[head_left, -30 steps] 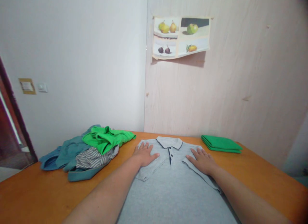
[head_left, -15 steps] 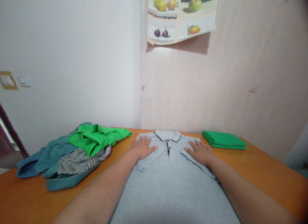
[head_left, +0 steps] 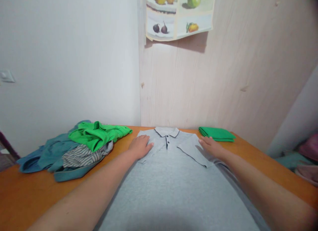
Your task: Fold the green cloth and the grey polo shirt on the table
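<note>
A grey polo shirt (head_left: 171,178) lies flat and face up on the orange table (head_left: 32,198), collar toward the wall. My left hand (head_left: 139,146) rests flat on its left shoulder, fingers stretched out. My right hand (head_left: 210,145) lies flat at the outer edge of the right shoulder and sleeve, fingers also extended. Both hands hold nothing.
A heap of crumpled clothes (head_left: 74,150), green, striped and teal, sits at the left of the table. A folded green garment (head_left: 216,133) lies at the far right by the wooden wall. A fruit poster (head_left: 177,16) hangs above. Bedding shows at the right edge.
Both hands have slid outward from near the collar toward the shirt's shoulders. The head has turned a little to the right and lowered.
</note>
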The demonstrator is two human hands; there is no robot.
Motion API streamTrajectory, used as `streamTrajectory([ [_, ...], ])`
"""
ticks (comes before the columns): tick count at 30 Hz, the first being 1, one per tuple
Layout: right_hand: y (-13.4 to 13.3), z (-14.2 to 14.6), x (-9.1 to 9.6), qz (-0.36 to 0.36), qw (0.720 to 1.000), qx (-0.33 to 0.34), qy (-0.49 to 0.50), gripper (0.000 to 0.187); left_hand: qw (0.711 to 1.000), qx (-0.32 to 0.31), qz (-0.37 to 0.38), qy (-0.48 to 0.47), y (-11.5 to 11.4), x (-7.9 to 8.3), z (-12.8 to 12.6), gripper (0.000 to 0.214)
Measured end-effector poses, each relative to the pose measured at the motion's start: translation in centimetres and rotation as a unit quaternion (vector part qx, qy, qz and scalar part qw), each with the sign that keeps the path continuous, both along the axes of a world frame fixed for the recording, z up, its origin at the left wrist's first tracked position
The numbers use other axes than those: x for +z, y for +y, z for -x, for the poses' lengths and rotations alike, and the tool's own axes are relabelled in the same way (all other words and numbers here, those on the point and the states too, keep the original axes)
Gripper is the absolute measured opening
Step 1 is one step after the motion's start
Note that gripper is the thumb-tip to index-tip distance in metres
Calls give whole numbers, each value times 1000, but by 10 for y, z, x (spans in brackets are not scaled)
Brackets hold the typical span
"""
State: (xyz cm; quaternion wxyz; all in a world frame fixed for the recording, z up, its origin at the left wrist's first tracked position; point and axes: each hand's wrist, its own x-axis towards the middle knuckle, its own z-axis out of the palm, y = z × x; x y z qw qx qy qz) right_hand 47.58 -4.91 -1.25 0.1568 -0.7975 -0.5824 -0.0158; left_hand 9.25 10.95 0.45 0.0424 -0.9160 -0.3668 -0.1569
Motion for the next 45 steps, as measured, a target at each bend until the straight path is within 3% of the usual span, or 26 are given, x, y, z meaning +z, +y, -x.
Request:
streamTrajectory([
  [7,-63,16,-9,-6,999,-18,30,67,998,-44,31,14,-27,-3,31,54],
  [13,-96,12,11,-73,992,-40,91,44,996,-80,26,7,-52,10,35,41],
  [17,-116,9,18,-61,993,-64,84,23,990,-135,28,-33,-84,17,1,39],
  [21,-125,11,11,-63,992,-74,75,14,972,-216,61,-75,-119,15,-60,37],
  [25,-126,16,3,-76,993,-61,62,14,959,-260,81,-84,-145,10,-120,42],
  [29,-125,20,0,-89,994,-45,47,22,955,-280,84,-42,-160,5,-158,42],
  [37,-117,14,-5,-109,993,-32,42,19,969,-227,86,-47,-159,-8,-171,35],
  [45,-116,8,-8,-108,992,-47,48,20,972,-213,83,-59,-161,-8,-172,30],
])
